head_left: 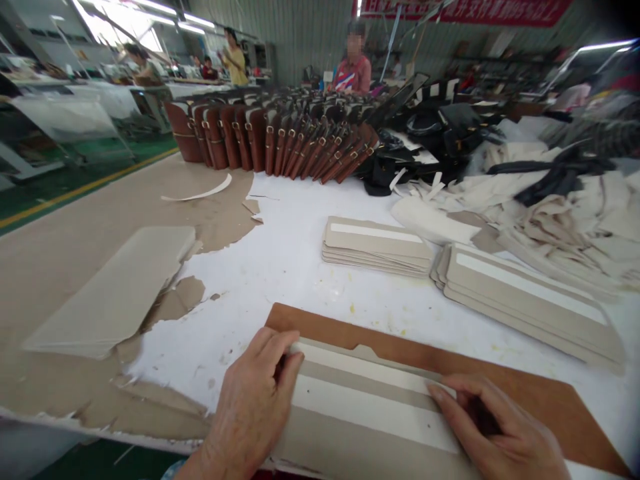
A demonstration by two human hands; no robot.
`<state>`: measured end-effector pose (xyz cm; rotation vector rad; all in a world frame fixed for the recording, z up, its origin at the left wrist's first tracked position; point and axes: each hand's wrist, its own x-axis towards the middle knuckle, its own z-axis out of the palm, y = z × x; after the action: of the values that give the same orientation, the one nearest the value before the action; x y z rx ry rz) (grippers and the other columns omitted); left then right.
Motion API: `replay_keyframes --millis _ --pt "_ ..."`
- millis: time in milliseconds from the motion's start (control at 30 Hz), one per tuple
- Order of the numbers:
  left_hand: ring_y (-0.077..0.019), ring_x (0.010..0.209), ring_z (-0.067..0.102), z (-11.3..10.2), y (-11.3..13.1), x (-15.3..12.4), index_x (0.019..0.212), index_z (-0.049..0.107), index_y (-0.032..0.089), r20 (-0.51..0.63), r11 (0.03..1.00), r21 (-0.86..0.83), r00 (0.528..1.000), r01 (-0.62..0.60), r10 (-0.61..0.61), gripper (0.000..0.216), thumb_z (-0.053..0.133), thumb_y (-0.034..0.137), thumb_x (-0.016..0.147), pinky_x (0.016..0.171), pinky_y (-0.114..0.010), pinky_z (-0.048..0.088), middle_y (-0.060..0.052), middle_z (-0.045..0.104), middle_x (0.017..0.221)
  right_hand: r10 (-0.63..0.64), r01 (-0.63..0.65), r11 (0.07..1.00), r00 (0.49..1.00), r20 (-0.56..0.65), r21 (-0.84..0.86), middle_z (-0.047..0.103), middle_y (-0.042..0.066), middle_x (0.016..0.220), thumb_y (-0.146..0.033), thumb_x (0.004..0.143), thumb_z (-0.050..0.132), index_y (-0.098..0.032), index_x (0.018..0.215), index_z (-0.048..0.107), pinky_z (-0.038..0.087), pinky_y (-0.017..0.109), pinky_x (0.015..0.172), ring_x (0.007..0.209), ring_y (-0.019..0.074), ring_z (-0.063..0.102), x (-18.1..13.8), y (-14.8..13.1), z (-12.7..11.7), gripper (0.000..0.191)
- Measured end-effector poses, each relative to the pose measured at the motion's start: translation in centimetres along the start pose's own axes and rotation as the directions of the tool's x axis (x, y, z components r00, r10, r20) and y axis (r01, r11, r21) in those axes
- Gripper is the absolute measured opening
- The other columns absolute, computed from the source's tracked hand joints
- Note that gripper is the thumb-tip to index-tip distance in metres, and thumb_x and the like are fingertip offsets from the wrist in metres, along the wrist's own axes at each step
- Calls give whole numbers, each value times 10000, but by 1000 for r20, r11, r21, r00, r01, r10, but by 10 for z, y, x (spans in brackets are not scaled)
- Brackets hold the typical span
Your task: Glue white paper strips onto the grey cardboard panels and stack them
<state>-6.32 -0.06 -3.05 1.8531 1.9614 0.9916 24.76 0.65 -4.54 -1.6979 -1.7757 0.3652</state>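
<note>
My left hand [263,393] pinches the left end of a narrow white strip [360,367]. At the strip's right end, my right hand [493,420] grips it between thumb and fingers. The strip lies along the upper part of a beige panel [360,443], and a second, wider white strip [373,408] runs parallel below it. Under the beige panel is a brown leather piece [500,373], showing along the far edge and at the right. The near part of the panel runs out of view.
Two stacks of beige panels with white strips, a smaller [375,250] and a larger [525,300], lie beyond. Translucent sheets [125,287] are at left. Brown bags [260,137] stand in rows behind; black bags [450,127] and fabric scraps [575,213] pile at right. People work farther back.
</note>
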Motion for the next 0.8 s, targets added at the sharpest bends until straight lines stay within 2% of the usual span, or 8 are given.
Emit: replay_keyframes --millis 167,267,367,500,700,800 --pt "-179 806 675 -1 -6 1 1031 691 316 12 999 36 1000 0 0 194 517 384 979 721 -293 518 30 682 947 -31 31 999 999 -24 10 604 -34 669 -502 932 638 -272 826 695 469 268 587 567 147 566 2 -8 1 260" --pt "-181 841 681 -2 -11 1 1075 684 326 56 998 63 998 16 -19 215 533 450 986 741 -293 523 31 694 1008 -39 40 999 999 -18 30 587 -38 678 -449 954 632 -263 831 683 451 265 579 582 144 559 3 -9 2 229" --pt "-197 867 691 -2 -12 1 1044 696 318 44 997 78 999 18 -21 255 518 490 981 753 -304 527 21 705 1009 -60 60 998 998 -10 32 576 -39 676 -412 973 621 -257 825 669 443 266 579 583 142 544 5 -9 2 219" --pt "-199 840 693 -1 -12 1 1025 694 320 18 994 109 1000 6 -8 289 492 521 982 730 -300 530 23 710 994 -85 85 996 996 1 15 566 -35 677 -377 988 610 -257 822 653 436 261 566 585 141 534 6 -8 3 209" --pt "-180 876 707 -1 -23 1 1113 665 343 75 983 180 997 -24 10 277 507 540 1001 728 -268 547 37 714 1065 -125 124 992 992 -18 -24 583 -34 714 -351 988 613 -252 848 642 458 260 592 606 135 556 7 -8 5 174" --pt "-176 843 709 -1 -27 1 1093 664 347 48 980 197 999 -35 26 292 497 564 990 690 -267 543 43 719 1062 -158 155 986 987 -38 -58 595 -32 717 -325 977 620 -246 843 639 459 254 572 599 131 570 9 -7 5 157"
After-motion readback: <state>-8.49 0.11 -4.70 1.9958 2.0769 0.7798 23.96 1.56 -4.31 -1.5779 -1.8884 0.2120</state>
